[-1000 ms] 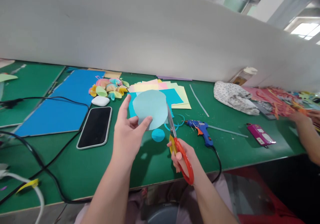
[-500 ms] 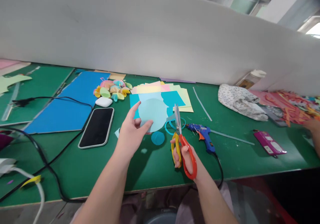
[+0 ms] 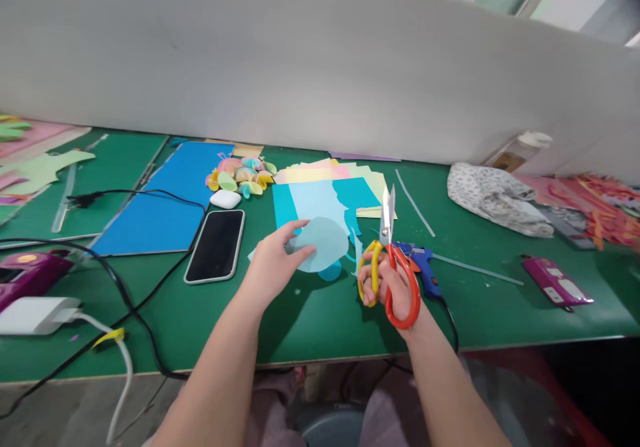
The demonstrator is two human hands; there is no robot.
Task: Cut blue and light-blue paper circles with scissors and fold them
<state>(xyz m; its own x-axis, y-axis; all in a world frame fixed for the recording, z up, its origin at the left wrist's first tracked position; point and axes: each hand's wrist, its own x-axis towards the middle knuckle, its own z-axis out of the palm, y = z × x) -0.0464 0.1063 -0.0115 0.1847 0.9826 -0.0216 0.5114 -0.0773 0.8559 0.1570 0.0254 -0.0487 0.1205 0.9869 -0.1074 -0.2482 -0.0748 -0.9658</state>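
The left hand (image 3: 273, 262) pinches one edge of the pale-blue disc (image 3: 326, 243), freeing the other toward scissors (image 3: 385, 232) the right hand (image 3: 386, 279) grips.

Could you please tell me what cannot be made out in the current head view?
Blue glue gun, head view: its nozzle is hidden behind the right hand and scissors.
Darker blue disc, head view: its upper part is covered by the light-blue paper disc in the left hand.
Purple device, head view: cut off by the left edge.
Magenta packet, head view: printing too small and blurred.
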